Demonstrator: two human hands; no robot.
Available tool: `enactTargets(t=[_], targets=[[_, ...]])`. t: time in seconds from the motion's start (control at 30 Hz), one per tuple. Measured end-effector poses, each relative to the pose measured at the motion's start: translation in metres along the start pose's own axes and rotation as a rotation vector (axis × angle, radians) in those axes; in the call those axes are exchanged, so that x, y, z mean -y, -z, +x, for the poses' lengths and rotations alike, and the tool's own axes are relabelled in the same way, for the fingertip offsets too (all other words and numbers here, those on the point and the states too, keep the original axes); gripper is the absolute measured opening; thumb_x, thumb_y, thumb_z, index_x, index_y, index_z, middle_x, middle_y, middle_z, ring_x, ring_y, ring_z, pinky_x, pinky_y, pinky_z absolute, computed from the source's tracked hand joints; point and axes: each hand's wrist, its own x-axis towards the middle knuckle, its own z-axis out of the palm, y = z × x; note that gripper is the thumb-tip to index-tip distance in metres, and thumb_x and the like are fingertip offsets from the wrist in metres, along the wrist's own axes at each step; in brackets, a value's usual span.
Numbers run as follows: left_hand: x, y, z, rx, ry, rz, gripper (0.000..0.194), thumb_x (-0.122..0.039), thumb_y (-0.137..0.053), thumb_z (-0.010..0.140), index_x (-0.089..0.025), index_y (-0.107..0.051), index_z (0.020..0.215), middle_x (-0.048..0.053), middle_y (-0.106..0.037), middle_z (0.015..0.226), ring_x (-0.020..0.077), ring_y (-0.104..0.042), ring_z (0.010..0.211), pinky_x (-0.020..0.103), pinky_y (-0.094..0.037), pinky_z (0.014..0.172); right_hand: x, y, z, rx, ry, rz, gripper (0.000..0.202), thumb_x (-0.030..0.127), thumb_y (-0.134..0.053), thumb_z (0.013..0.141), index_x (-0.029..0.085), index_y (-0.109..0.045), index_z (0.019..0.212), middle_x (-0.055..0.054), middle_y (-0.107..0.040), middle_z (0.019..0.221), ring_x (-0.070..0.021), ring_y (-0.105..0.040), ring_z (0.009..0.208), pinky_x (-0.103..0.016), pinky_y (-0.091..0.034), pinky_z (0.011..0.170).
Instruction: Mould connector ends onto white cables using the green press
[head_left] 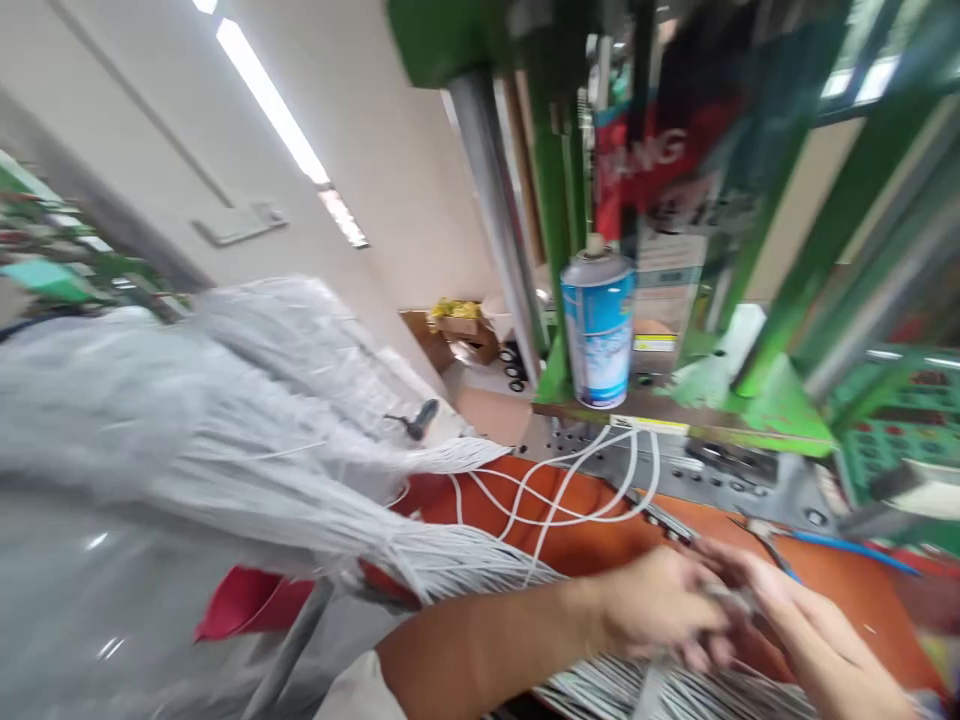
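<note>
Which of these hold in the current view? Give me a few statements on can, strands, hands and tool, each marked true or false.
1. The spray can stands upright on the green machine base. True.
2. The left hand and right hand are wide apart. False: they are close together.
3. Some white strands loop over the orange surface. True.
4. The blue-handled tool is in the left hand. False: it lies on the orange surface.
</note>
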Motion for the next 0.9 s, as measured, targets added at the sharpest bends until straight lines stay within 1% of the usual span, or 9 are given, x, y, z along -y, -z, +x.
enactTargets(t=[0.07, 0.13, 0.17, 0.23, 0.3, 0.37, 0.53, 0.67, 0.9], targets=[[-0.009, 0.018, 0.003, -0.103, -0.035, -0.072, 0.049, -0.064, -0.074, 0.081, -0.017, -0.062, 0.087, -0.007, -0.044, 0.054, 0.0039, -0.029, 0.038, 0.018, -0.019, 0.036, -0.012, -0.005, -0.006, -0.115, 0.01, -0.107, 0.036, 0.043, -0.044, 0.107, 0.024, -0.066, 0.128, -0.008, -0.073, 0.122, -0.027, -0.07, 0.111, -0.043, -0.059, 0.096], [-0.014, 0.035, 0.003, -0.145, -0.028, -0.105, 0.051, -0.064, -0.071, 0.083, -0.017, -0.062, 0.097, -0.01, -0.041, 0.052, 0.0028, -0.021, 0.038, 0.018, -0.012, 0.036, -0.02, -0.016, -0.006, -0.155, 0.064, -0.264, 0.033, 0.038, -0.045, 0.105, 0.022, -0.064, 0.128, -0.011, -0.071, 0.122, -0.0296, -0.067, 0.11, -0.048, -0.057, 0.094], [-0.014, 0.042, 0.002, -0.177, -0.025, -0.097, 0.052, -0.065, -0.071, 0.084, -0.016, -0.062, 0.098, -0.01, -0.043, 0.054, 0.0026, -0.024, 0.038, 0.017, -0.014, 0.036, -0.021, -0.021, -0.005, -0.129, 0.077, -0.348, 0.031, 0.034, -0.044, 0.105, 0.021, -0.064, 0.126, -0.012, -0.07, 0.12, -0.0307, -0.065, 0.106, -0.05, -0.057, 0.09], [-0.011, 0.049, 0.002, -0.258, -0.041, -0.043, 0.055, -0.067, -0.073, 0.081, -0.014, -0.063, 0.096, -0.005, -0.052, 0.064, 0.0036, -0.041, 0.043, 0.016, -0.026, 0.038, -0.022, -0.028, -0.002, -0.044, 0.058, -0.478, 0.03, 0.027, -0.041, 0.104, 0.021, -0.066, 0.12, -0.011, -0.068, 0.11, -0.0308, -0.062, 0.098, -0.049, -0.055, 0.081], [-0.005, 0.049, 0.003, -0.322, -0.07, 0.029, 0.057, -0.066, -0.077, 0.077, -0.013, -0.064, 0.091, -0.001, -0.058, 0.072, 0.0078, -0.056, 0.051, 0.018, -0.041, 0.043, -0.021, -0.028, -0.002, 0.015, 0.022, -0.529, 0.028, 0.024, -0.04, 0.104, 0.021, -0.066, 0.117, -0.01, -0.066, 0.104, -0.0297, -0.061, 0.093, -0.048, -0.053, 0.079], [-0.002, 0.046, 0.005, -0.322, -0.067, 0.073, 0.054, -0.064, -0.078, 0.076, -0.013, -0.062, 0.086, 0.0, -0.059, 0.07, 0.0111, -0.06, 0.051, 0.021, -0.047, 0.045, -0.022, -0.022, -0.004, 0.031, 0.001, -0.505, 0.025, 0.026, -0.041, 0.105, 0.022, -0.064, 0.114, -0.008, -0.065, 0.102, -0.0287, -0.061, 0.095, -0.047, -0.052, 0.082], [-0.005, 0.042, 0.003, -0.278, 0.039, 0.162, 0.048, -0.062, -0.07, 0.085, -0.015, -0.058, 0.077, 0.001, -0.06, 0.062, 0.0104, -0.057, 0.043, 0.019, -0.04, 0.039, -0.025, -0.01, -0.016, -0.03, -0.127, -0.428, 0.021, 0.041, -0.044, 0.107, 0.025, -0.057, 0.108, -0.003, -0.067, 0.095, -0.0224, -0.067, 0.082, -0.037, -0.05, 0.068], [-0.007, 0.04, 0.002, -0.234, 0.082, 0.243, 0.045, -0.057, -0.063, 0.09, -0.016, -0.058, 0.073, 0.001, -0.059, 0.058, 0.0109, -0.058, 0.044, 0.019, -0.041, 0.041, -0.018, -0.013, -0.014, 0.059, -0.117, -0.368, 0.019, 0.036, -0.042, 0.108, 0.026, -0.056, 0.114, -0.004, -0.068, 0.102, -0.0215, -0.069, 0.09, -0.036, -0.053, 0.075], [-0.004, 0.037, 0.005, -0.223, 0.099, 0.341, 0.037, -0.043, -0.055, 0.096, -0.015, -0.06, 0.071, 0.002, -0.061, 0.058, 0.0105, -0.058, 0.045, 0.018, -0.037, 0.042, -0.009, -0.015, -0.005, 0.102, -0.052, -0.353, 0.021, 0.033, -0.039, 0.108, 0.024, -0.057, 0.103, -0.005, -0.068, 0.095, -0.0216, -0.068, 0.087, -0.036, -0.051, 0.075]])
